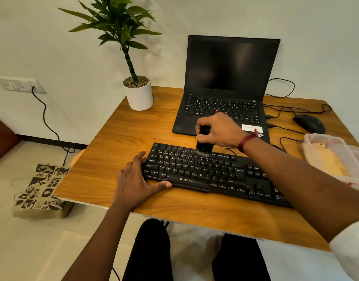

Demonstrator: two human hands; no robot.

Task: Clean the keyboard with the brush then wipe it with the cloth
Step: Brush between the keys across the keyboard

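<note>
Head view shows our right hand curled around the brush, its bristles touching the keyboard just below it. Our left hand, spread, presses the end nearest it. We should sweep lightly along each row, bristles upright.

The keyboard lies on the table, toward its front edge, running from the middle out to the right. Behind it stands the laptop, lid up, toward the table's back edge. Left of the laptop, at the back left corner, sits the pot. Right of the laptop lies the mouse, and before the mouse, at the right edge, a bag. The left hand rests on the keyboard's left end. The right hand holds the brush upright on the keyboard's back rows, just before the laptop. On the floor left of the table lies a paper bag — above it, on the wall, a socket with a cable hanging down.
</note>
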